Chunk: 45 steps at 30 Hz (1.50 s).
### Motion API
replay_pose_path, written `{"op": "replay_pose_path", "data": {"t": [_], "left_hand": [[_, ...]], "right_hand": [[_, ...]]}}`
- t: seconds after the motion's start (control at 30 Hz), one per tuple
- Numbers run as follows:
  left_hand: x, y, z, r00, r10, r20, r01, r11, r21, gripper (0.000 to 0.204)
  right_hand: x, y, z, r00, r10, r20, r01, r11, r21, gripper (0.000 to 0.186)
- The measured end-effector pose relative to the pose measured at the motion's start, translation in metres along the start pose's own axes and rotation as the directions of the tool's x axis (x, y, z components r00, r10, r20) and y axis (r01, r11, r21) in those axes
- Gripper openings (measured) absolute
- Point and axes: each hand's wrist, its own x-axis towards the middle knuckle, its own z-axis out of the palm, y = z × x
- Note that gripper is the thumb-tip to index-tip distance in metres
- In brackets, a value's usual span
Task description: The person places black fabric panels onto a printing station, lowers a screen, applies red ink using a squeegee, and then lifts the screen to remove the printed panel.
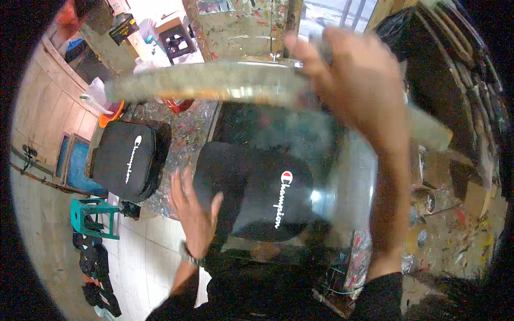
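My left hand (193, 214), fingers spread, rests at the left edge of a flat black fabric piece (257, 208) with a white script print and a small red mark, on a dark, glossy board (278, 128). My right hand (350, 75) is raised at the upper right, blurred, gripping a long, pale screen frame (203, 80) that spans above the board. To the left, similar printed black fabric pieces (120, 158) lie stacked on a paint-spattered table (184, 134).
An orange container (112, 115) and red bowl (179, 105) sit behind the stack. A teal stool (93, 216) stands on the floor at lower left. A paint-stained surface with round cans (423, 200) is at right; a doorway or window (326, 16) is at the back.
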Motion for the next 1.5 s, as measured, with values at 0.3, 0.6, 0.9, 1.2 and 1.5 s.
{"op": "replay_pose_path", "data": {"t": [0.3, 0.6, 0.9, 1.2, 1.5], "left_hand": [[-0.051, -0.056, 0.087, 0.889, -0.430, 0.157, 0.383, 0.887, 0.259, 0.063], [0.051, 0.036, 0.011, 0.980, 0.049, 0.193, -0.093, 0.970, 0.226, 0.057], [0.041, -0.035, 0.028, 1.000, 0.009, -0.022, 0.003, 0.881, 0.473, 0.047], [0.145, -0.028, -0.082, 0.845, -0.500, 0.191, 0.220, -0.001, -0.976, 0.046], [0.109, -0.148, -0.086, 0.787, -0.169, -0.593, 0.447, 0.819, 0.360, 0.072]], "right_hand": [[0.125, 0.099, -0.024, 0.945, 0.250, 0.213, -0.266, 0.963, 0.049, 0.058], [0.146, 0.199, 0.032, 0.948, 0.150, 0.279, -0.213, 0.954, 0.212, 0.067], [0.186, 0.262, 0.038, 0.942, 0.024, 0.335, -0.023, 1.000, -0.008, 0.062], [0.195, 0.312, 0.040, 0.960, 0.017, 0.280, -0.066, 0.984, 0.167, 0.041], [0.173, 0.265, -0.017, 0.925, 0.086, 0.369, -0.107, 0.993, 0.038, 0.057]]}}
